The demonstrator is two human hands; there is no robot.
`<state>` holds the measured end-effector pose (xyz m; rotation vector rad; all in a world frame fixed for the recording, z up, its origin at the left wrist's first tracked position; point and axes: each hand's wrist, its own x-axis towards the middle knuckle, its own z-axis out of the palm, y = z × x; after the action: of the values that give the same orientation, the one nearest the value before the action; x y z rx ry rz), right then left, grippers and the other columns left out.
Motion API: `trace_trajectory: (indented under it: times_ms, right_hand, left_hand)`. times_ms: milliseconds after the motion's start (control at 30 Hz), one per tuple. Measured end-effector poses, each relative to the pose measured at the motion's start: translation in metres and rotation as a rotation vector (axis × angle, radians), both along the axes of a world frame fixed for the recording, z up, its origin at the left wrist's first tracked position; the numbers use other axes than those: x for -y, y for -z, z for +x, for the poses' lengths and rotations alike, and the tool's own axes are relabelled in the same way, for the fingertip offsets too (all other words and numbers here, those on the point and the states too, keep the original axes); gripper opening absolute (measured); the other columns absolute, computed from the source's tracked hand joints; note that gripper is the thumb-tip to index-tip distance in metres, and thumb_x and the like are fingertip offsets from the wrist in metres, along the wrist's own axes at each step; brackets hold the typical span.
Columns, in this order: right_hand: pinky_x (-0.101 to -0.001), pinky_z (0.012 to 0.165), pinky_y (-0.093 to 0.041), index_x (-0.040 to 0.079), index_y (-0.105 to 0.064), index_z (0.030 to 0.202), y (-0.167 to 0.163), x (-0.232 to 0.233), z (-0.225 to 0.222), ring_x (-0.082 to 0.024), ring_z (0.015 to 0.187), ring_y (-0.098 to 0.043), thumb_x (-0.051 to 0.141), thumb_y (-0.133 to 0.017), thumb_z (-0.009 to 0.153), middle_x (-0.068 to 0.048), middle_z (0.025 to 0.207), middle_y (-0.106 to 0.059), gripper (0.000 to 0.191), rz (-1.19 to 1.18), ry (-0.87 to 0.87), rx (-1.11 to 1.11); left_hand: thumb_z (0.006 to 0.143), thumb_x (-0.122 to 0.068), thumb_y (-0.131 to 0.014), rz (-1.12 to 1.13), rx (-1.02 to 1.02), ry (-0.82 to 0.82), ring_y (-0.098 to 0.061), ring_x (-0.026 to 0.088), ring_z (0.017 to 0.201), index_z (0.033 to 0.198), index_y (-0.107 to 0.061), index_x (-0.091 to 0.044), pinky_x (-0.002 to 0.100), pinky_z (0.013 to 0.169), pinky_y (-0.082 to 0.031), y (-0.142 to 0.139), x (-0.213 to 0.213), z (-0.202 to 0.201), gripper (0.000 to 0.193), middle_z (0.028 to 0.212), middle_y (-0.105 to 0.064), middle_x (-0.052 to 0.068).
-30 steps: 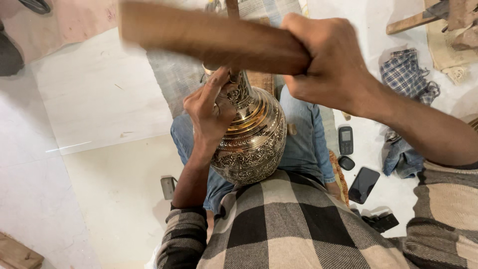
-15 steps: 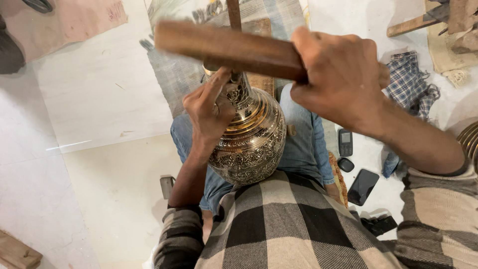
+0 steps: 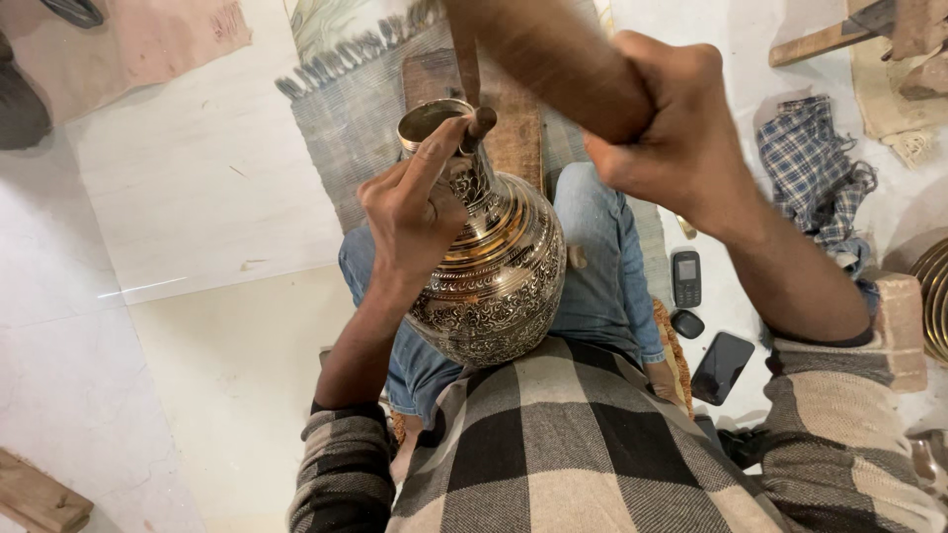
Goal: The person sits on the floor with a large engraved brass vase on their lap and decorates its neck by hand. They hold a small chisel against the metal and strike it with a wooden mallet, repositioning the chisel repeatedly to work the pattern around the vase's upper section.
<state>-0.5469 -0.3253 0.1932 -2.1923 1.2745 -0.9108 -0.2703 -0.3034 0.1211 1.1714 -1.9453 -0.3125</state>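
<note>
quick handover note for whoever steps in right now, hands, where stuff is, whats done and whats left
Left hand: wrapped round the neck of the engraved brass vase, pinching a small punch tool against the neck near the rim.
Right hand: raised above, gripping a wooden mallet, blurred with motion.
Vase: tilted in the lap on the jeans, mouth pointing away over a wooden block on the woven mat.
Beside the right knee: keypad phone, smartphone, checked cloth.
Done: body is covered in engraved pattern.
Left: cannot tell how much of the neck remains unworked.
</note>
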Motion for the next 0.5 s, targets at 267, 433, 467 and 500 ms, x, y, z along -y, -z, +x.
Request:
trace_trajectory:
  times_ms: [267,433,467,500]
  right_hand:
    - [-0.0281,0.041,-0.037,0.006,-0.059,0.090,-0.029,0.007,0.004,-0.011,0.047,-0.051,0.010,-0.069,0.088,-0.002,0.059,-0.053,0.011,0.320,-0.024,0.244]
    - [-0.0349,0.048,-0.040,0.001,-0.065,0.092,0.028,-0.014,0.005,-0.018,0.049,-0.051,0.004,-0.076,0.079,-0.006,0.061,-0.056,0.018,0.180,0.153,-0.107]
    - [-0.0345,0.046,-0.041,0.001,-0.066,0.094,0.044,-0.017,0.007,-0.016,0.047,-0.051,0.003,-0.075,0.083,-0.005,0.060,-0.055,0.014,0.289,0.160,0.030]
    - [-0.0328,0.046,-0.045,0.001,-0.065,0.095,0.061,-0.022,0.011,-0.014,0.049,-0.052,0.004,-0.076,0.084,-0.003,0.066,-0.058,0.016,0.425,0.168,0.237]
  left_hand:
    - [0.074,0.014,-0.054,0.011,0.021,0.011,-0.080,0.021,0.091,0.131,-0.063,-0.003,0.033,0.077,-0.068,-0.017,-0.004,-0.003,0.061,0.117,-0.076,0.018]
    - [0.100,0.017,-0.056,0.105,-0.298,0.065,-0.082,0.022,0.098,0.134,-0.063,-0.003,0.030,0.085,-0.072,-0.017,0.003,-0.004,0.039,0.113,-0.078,0.014]
    - [0.101,0.015,-0.059,0.124,-0.347,0.066,-0.081,0.022,0.097,0.135,-0.061,-0.001,0.030,0.085,-0.070,-0.016,0.003,-0.001,0.038,0.110,-0.078,0.014]
    - [0.102,0.014,-0.061,0.142,-0.395,0.063,-0.081,0.022,0.096,0.136,-0.060,0.000,0.031,0.085,-0.069,-0.015,0.003,0.002,0.037,0.108,-0.079,0.014]
